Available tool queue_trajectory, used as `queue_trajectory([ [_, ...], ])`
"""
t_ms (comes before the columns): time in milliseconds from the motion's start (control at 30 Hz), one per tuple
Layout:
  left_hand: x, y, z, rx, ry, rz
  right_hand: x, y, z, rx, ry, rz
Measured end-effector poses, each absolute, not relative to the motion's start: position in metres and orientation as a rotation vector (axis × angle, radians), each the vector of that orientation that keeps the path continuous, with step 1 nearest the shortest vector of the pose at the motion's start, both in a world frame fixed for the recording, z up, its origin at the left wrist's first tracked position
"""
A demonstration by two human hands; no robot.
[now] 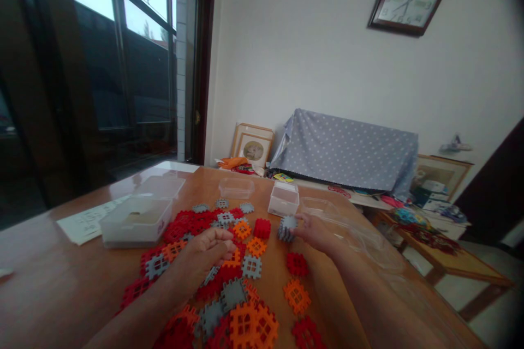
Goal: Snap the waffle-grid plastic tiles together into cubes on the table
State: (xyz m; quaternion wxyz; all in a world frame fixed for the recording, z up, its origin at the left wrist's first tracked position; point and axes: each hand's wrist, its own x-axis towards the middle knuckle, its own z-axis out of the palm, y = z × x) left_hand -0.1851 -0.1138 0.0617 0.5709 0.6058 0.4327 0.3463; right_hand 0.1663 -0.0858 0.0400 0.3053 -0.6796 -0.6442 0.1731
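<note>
Left of the red stack (262, 228), the left hand (212, 246) is over loose tiles (188, 224), fingers half curled, hold unclear; right of it stands the grey stack (286, 229), then the right hand (313, 230), fingertips touching it, grip unclear

On table (61, 283), two stacks are counted: one red stack (262, 228), one grey stack (286, 230). Between heap and right edge, three loose pieces are seen: two red pieces (297, 264), one orange piece (297, 295). In heap (234, 293), exact number cannot be told. Towards left edge, one lidded box (131, 229), one paper sheet (84, 226); towards far edge, one clear tray (236, 188), one small white box (284, 205).
</note>
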Motion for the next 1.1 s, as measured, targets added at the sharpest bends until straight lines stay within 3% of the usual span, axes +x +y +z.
queue_trajectory([
  [1100,-0.189,-0.106,0.061,1.47,1.072,0.847,0.169,-0.073,0.038,-1.885,-1.77,0.584],
])
